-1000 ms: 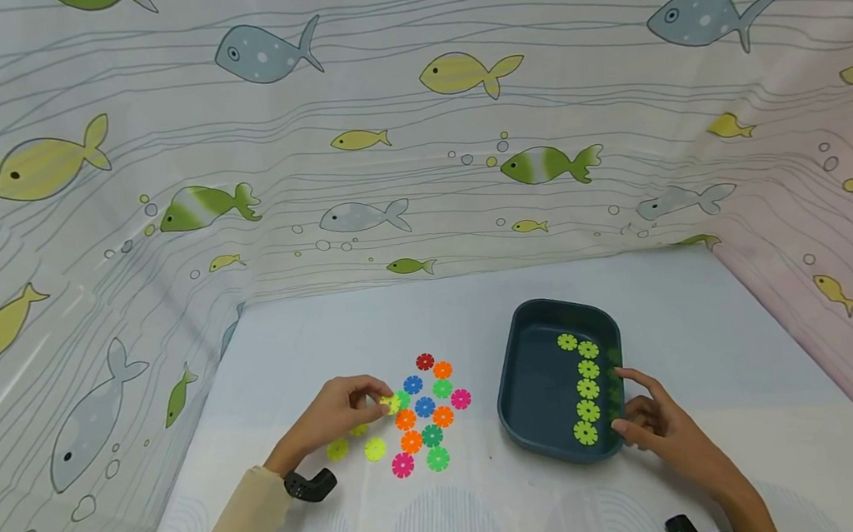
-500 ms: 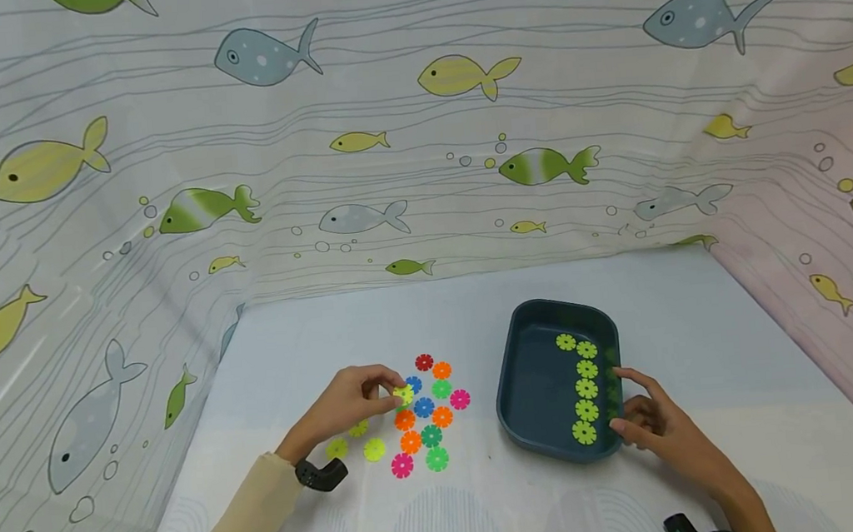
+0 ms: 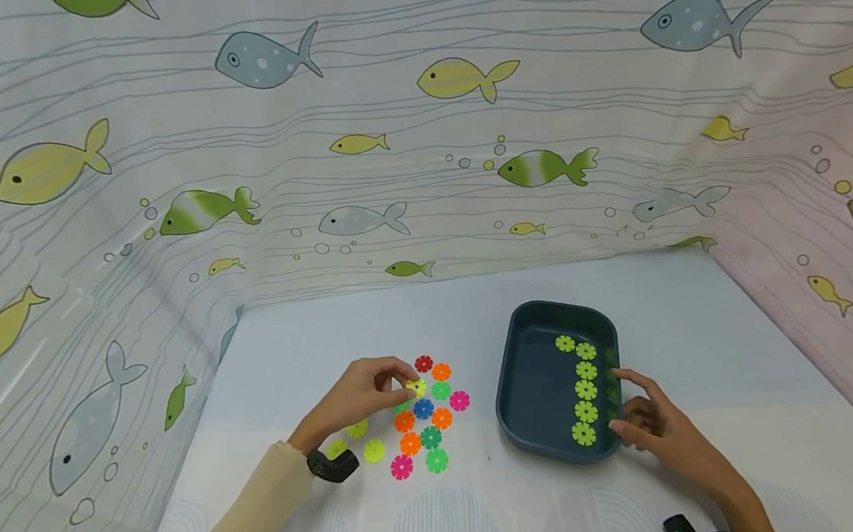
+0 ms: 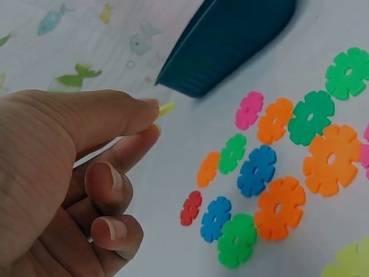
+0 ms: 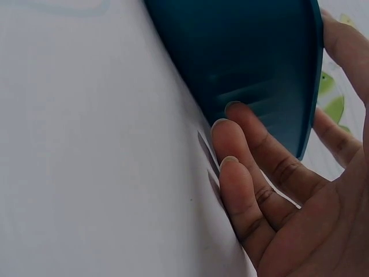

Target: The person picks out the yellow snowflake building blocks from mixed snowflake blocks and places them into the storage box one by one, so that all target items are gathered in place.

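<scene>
My left hand (image 3: 364, 390) pinches a yellow notched flower disc (image 3: 420, 388) between thumb and index finger, above a loose group of similar discs. In the left wrist view only the thin edge of the held disc (image 4: 166, 109) shows past the fingertips. My right hand (image 3: 660, 423) holds the right side of a dark blue tray (image 3: 535, 399). The right wrist view shows several fingertips against the tray's outer wall (image 5: 259, 63) and other fingers at its rim. Several yellow discs (image 3: 586, 389) lie inside the tray in a bent column, near its right wall.
Orange (image 3: 404, 421), blue (image 3: 424, 409), green (image 3: 437, 460), pink (image 3: 401, 467) and red discs (image 3: 423, 364) lie left of the tray. Several yellow discs (image 3: 373, 451) lie below the left wrist. A fish-patterned sheet (image 3: 359, 179) rises behind the table (image 3: 430, 316).
My left hand has moved right and slightly away from me, carrying the yellow disc across the group. My right hand and the tray have stayed in place.
</scene>
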The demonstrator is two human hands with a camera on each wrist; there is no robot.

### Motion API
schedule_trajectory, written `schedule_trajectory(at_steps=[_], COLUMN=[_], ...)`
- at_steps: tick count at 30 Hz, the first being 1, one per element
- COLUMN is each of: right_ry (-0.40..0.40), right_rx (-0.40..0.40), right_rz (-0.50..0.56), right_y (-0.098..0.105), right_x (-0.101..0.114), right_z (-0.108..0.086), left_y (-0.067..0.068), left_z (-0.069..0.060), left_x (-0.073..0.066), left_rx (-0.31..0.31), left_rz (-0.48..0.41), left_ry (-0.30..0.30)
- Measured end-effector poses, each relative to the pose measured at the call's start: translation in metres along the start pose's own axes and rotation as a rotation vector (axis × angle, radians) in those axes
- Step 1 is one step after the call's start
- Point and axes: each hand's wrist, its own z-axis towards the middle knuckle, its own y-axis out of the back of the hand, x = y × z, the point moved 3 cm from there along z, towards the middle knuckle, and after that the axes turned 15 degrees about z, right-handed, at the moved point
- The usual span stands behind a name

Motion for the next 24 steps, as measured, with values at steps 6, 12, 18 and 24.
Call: schedule_trajectory(at_steps=[6,12,18,24], right_ry=[-0.002,0.003,0.007,0.02], right_rx=[0.0,0.002,0.001,0.008], right_rz=[0.003,0.005,0.007,0.015], right_y=[0.001,0.0,0.0,-0.001], right_x=[-0.001,-0.002,-0.003,0.001], right_z=[0.0,0.0,0.0,0.0], left_y=[0.0,-0.003,-0.005,-0.006], left_z=[0.008,0.016,0.023,0.03], left_x=[-0.009,-0.015,-0.02,-0.028], left_rx=[0.007,0.02,0.025,0.024], left_rz=[-0.013,-0.03,-0.022,-0.05], left_ry=[-0.041,-0.062,-0.077,-0.136])
